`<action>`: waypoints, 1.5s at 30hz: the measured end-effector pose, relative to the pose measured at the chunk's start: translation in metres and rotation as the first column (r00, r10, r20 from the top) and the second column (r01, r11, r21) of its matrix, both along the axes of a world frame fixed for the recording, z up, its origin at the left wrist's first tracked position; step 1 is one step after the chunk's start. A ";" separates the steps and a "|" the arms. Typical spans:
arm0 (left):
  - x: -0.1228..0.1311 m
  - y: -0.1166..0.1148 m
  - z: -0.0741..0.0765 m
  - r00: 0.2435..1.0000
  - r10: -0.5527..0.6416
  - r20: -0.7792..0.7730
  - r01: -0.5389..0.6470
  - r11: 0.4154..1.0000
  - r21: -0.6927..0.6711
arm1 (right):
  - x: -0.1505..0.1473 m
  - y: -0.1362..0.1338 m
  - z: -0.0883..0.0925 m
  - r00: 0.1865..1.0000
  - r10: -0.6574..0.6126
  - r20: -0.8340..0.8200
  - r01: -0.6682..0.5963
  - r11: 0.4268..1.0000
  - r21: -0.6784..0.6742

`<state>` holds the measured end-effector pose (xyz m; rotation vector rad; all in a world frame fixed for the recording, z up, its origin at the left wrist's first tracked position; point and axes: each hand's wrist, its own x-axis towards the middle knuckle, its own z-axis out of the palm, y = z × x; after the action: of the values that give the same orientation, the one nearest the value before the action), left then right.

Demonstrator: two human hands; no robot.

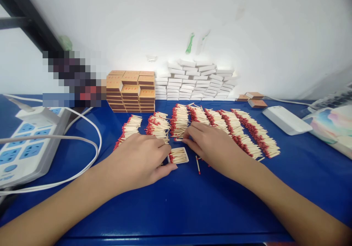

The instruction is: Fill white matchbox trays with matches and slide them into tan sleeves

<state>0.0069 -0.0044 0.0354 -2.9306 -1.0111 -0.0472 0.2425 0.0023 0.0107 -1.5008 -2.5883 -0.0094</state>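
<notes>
My left hand (140,154) curls around the left end of a small white matchbox tray (187,155), which holds red-headed matches (177,156). Its thumb lies along the near side, and some of its fingers are hidden. To the right, my right hand (205,138) has thumb and fingers pinched at the near end of a row of matches (180,119). The hand covers part of what lies between its fingertips. One loose match (198,165) rests on the blue table (176,205) below this hand. More rows of matches (255,130) spread left and right of both hands.
Stacked brown matchboxes (130,92) stand behind the rows, beside a pile of white trays (195,81) against the wall. A few brown boxes (257,103), a white device (287,119) and a patterned object (334,123) are at right. A power strip (30,147) with white cables (99,143) occupies the left.
</notes>
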 end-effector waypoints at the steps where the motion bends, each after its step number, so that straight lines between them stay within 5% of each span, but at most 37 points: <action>1: 0.000 0.000 0.000 1.000 0.004 0.000 -0.004 1.000 -0.002 | 0.002 -0.001 0.002 1.000 0.010 -0.025 -0.010 1.000 0.022; 11: -0.003 0.003 -0.004 0.999 -0.009 0.040 0.008 1.000 0.025 | 0.003 -0.015 0.003 0.972 0.225 -0.066 -0.217 0.969 0.117; 24: -0.001 0.001 -0.002 1.000 0.005 0.028 -0.005 1.000 0.013 | 0.007 -0.010 -0.001 0.973 0.165 -0.162 -0.152 0.984 0.088; 45: 0.002 0.000 0.003 0.999 0.040 -0.035 -0.042 0.998 -0.042 | 0.011 0.001 -0.006 0.989 0.121 -0.090 -0.120 0.993 0.010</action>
<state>0.0089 -0.0041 0.0379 -2.9366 -1.0802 0.0266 0.2533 0.0030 0.0044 -1.3087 -2.5991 0.0647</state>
